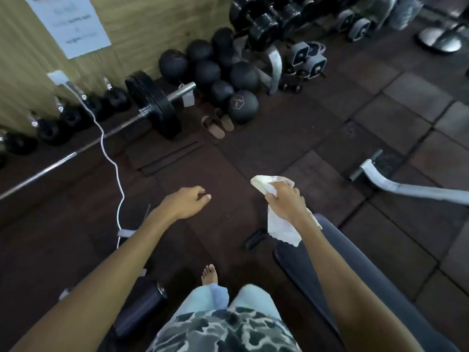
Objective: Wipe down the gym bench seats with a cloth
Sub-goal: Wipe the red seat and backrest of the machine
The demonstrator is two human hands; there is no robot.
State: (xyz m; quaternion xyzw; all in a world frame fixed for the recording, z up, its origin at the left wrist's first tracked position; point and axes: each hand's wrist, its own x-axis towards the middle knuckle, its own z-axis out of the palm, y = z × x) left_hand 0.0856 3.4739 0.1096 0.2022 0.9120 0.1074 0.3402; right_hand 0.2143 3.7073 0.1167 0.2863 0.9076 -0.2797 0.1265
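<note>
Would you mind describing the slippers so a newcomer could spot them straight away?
Find the loaded barbell lying along the wooden wall. Just right of its plates, in front of the pile of black balls, sit the slippers. They are the only brown, flat pair on the floor; everything nearby is round and black.

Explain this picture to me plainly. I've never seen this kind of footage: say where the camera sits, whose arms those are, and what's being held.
There is no machine here. One camera is worn on a person's head, looking forward and down, so the two arms reaching out are the wearer's own. The right hand grips a crumpled white cloth above the end of a dark padded bench seat. The left hand holds nothing, fingers loosely curled. On the dark tiled floor lie a loaded barbell, black medicine balls, a pair of sandals and a white cable. A bare foot shows below.
</note>
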